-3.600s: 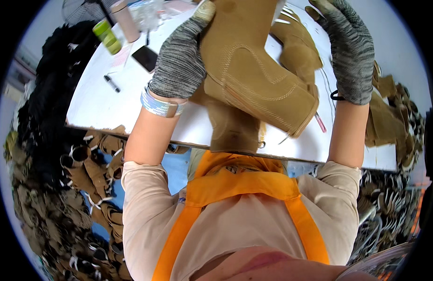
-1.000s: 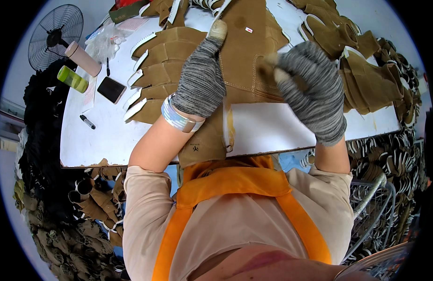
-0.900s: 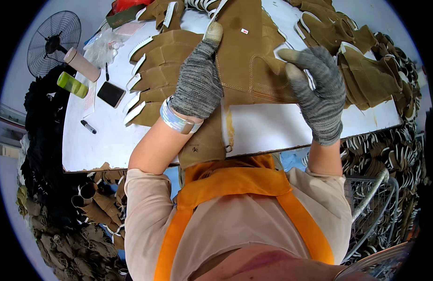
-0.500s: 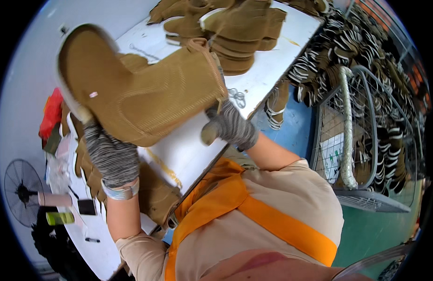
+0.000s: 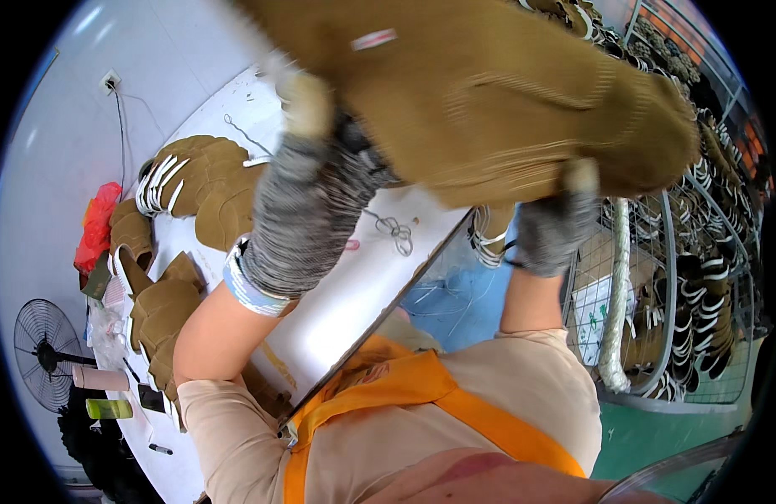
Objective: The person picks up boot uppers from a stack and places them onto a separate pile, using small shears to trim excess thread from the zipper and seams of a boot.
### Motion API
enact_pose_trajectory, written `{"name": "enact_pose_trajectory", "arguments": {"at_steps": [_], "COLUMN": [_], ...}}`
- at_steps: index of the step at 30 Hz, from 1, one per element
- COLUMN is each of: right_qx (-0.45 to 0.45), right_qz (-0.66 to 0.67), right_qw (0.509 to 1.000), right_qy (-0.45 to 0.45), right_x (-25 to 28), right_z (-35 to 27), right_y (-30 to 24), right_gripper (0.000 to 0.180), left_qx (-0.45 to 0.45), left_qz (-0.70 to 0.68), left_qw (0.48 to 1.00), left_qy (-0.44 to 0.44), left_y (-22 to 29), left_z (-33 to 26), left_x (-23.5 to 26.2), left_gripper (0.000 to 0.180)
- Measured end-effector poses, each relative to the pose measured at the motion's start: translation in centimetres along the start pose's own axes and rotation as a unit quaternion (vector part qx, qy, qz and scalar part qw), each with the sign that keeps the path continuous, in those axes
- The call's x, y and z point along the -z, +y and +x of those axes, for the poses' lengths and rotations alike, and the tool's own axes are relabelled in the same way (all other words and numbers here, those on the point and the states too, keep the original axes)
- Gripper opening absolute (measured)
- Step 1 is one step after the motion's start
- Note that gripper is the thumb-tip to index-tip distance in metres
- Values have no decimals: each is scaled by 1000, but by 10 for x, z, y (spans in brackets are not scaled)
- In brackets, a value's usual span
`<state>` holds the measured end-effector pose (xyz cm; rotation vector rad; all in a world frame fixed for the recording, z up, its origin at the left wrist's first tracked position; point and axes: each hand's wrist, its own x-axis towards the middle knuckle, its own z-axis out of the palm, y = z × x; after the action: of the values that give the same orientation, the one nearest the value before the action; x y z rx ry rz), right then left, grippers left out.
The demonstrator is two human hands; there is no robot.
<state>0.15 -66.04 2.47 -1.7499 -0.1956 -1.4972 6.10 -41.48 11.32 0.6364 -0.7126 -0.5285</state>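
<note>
A brown boot point(image 5: 497, 101) with a small pale label fills the upper part of the view, blurred by motion and partly cut off by the top edge. Both my hands wear grey striped knit gloves with pale fingertips. My left hand point(image 5: 308, 189) grips the boot's foot end beside its pale sole edge. At the shaft end on the right, my right hand point(image 5: 560, 220) is closed on the lower edge, its thumb on the near side. The boot hides most of my fingers. It is held raised above the white table point(image 5: 337, 290).
Brown boots with white sole edges point(image 5: 207, 185) lie along the table's left; more brown pieces point(image 5: 165, 311) are nearer. A looped cord point(image 5: 394, 233) lies mid-table. A wire cart point(image 5: 619, 294) with boots stands right. At left are a red bag point(image 5: 96, 227) and a fan point(image 5: 45, 353).
The boot has moved up and to the right, held by both hands. My right hand, earlier at the shaft's opening with its thumb apart, now grips the lower edge. The table's left boots are uncovered.
</note>
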Motion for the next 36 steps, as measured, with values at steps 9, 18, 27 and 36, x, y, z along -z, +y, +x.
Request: {"name": "enact_pose_trajectory", "arguments": {"at_steps": [9,18,27,36], "right_qx": [-173,-82,13,-61], "right_qz": [358,67,-166,-145], "right_qw": [912,994,863,929], "right_qy": [99,0,-476,-336], "right_x": [-74,-270,-367,-361], "right_z": [175,317,294,308], "right_y": [130,250,327,304], "right_gripper": [65,71,77,76], "left_qx": [174,268,344,360], "left_qz": [429,478,405,390], "left_qw": [886,816,839,838], "left_qy": [-22,-184,-116,-126], "left_y": [-29,-10,-8,-22], "left_z": [20,46,48,46], "left_x": [64,74,116,136], "left_gripper": [37,28,28,29]}}
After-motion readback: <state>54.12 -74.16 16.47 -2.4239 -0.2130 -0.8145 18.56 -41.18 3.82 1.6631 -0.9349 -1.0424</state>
